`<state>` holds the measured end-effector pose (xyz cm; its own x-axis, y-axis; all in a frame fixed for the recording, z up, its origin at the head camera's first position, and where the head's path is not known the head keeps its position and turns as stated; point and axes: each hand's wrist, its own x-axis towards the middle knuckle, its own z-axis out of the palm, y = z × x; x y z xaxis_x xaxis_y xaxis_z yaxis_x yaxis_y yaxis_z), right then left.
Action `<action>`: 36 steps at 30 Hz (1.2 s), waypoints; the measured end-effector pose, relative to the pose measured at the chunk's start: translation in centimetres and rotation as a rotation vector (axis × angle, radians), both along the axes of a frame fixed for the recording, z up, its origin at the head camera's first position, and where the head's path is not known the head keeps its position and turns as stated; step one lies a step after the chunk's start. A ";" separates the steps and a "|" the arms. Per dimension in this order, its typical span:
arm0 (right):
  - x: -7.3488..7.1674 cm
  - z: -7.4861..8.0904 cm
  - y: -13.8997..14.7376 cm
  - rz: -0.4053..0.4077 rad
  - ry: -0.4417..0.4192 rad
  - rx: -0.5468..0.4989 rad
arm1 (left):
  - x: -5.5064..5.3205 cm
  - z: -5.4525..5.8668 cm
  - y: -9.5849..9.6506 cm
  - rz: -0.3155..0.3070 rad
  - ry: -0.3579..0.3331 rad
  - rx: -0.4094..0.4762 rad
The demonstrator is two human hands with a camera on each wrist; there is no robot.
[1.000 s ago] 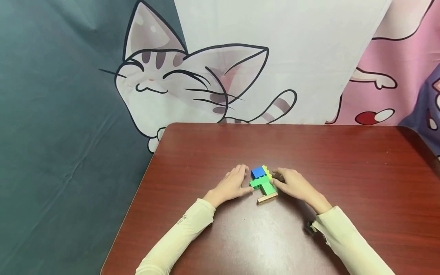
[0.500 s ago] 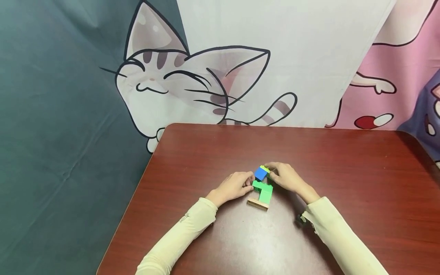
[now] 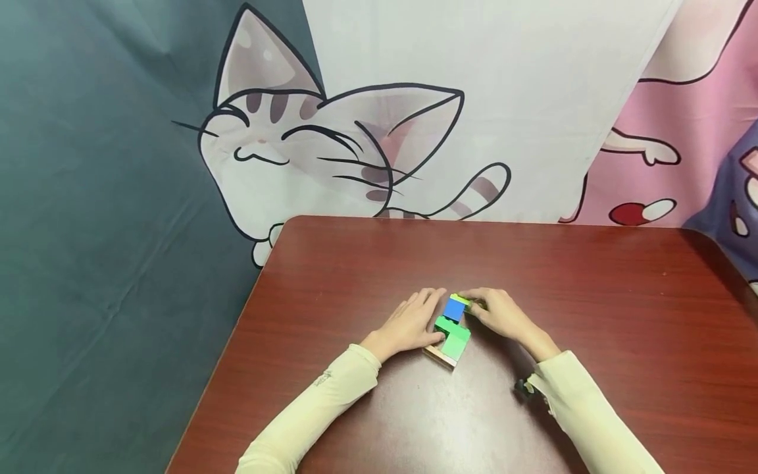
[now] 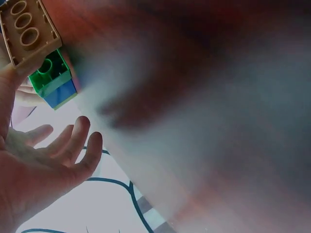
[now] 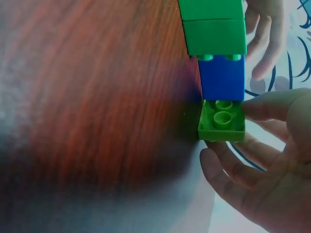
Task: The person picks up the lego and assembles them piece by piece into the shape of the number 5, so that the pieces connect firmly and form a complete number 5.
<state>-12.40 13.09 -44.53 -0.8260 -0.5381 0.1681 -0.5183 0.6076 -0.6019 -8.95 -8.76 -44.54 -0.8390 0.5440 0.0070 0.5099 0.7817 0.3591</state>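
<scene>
Toy building bricks form one joined piece on the table: green bricks (image 3: 456,340), a blue brick (image 3: 454,309), a lime-green brick (image 3: 460,299) at the far end and a tan brick (image 3: 439,357) at the near end. On the left side is my left hand (image 3: 408,324), its fingers stretched forward and its thumb by the green and tan bricks. The left wrist view shows those fingers spread, touching nothing. With thumb and fingers, my right hand (image 3: 505,315) pinches the lime-green brick, whose hollow underside (image 5: 222,121) faces the right wrist camera.
The brown tabletop (image 3: 592,289) stretches around the bricks, its far edge meeting a cloth backdrop (image 3: 474,46) with a cartoon cat. A small dark object (image 3: 524,388) sits at the right sleeve's cuff.
The brick piece has turned, and its tan end has moved left and nearer. My left hand's fingers have straightened forward. My right hand stays at the lime-green brick.
</scene>
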 end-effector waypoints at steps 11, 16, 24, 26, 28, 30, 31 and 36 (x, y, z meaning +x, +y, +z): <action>0.2 -0.2 -0.7 0.030 0.005 -0.006 | -0.2 0.1 0.3 0.059 -0.035 -0.063; 0.2 -0.4 -0.6 0.054 0.030 -0.007 | -0.3 0.0 0.4 0.052 -0.041 -0.089; 0.3 -0.3 -0.8 0.049 0.033 -0.005 | -1.4 0.2 0.4 -0.034 -0.061 -0.041; 0.5 -0.3 -0.9 0.037 0.004 -0.010 | -1.6 0.2 0.3 -0.059 -0.063 -0.037; 0.8 -0.2 -0.9 0.036 -0.019 -0.016 | -1.8 0.1 0.3 -0.069 -0.063 -0.032; 1.1 -0.1 -1.0 0.045 -0.023 0.005 | -1.8 0.1 0.3 -0.065 -0.061 -0.029; 1.2 -0.1 -1.1 0.046 -0.017 0.027 | -1.8 0.1 0.4 -0.062 -0.062 -0.031; 2.0 0.7 -2.0 0.008 0.019 0.172 | -2.0 0.3 0.6 -0.066 -0.056 -0.050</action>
